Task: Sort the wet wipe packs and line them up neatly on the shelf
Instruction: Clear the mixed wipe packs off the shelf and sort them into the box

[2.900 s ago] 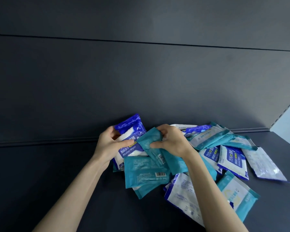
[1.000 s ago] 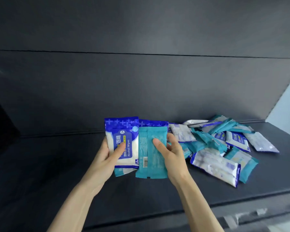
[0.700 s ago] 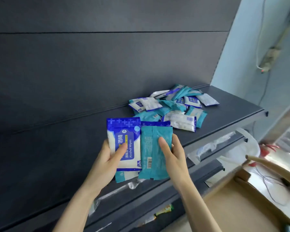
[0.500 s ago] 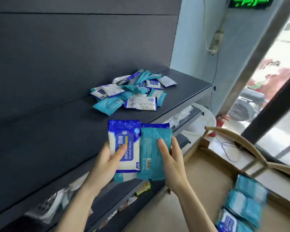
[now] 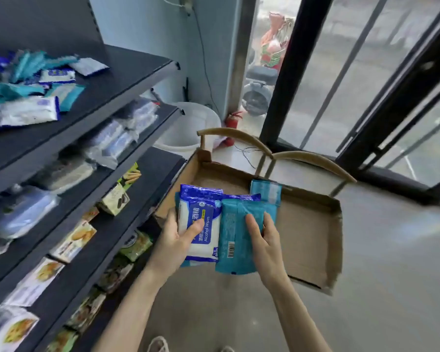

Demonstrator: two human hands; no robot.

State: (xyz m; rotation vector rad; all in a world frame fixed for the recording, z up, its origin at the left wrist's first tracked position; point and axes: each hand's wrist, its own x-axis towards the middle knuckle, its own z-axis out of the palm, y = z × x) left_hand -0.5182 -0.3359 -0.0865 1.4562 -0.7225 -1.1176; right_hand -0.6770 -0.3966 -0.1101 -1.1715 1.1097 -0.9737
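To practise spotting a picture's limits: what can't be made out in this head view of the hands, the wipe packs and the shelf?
Head view only.
1. Packs stacked behind the alcohol wipes pack and teal pack: only edges show, uncountable.
2. Pile of packs on the top shelf: blurred, cut by the left edge.
3. Pale teal pack in the cardboard box: lower part behind the held packs.

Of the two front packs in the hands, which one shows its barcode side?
The teal pack in the right hand; the blue-and-white Alcohol Wipes pack in the left hand shows its front label.
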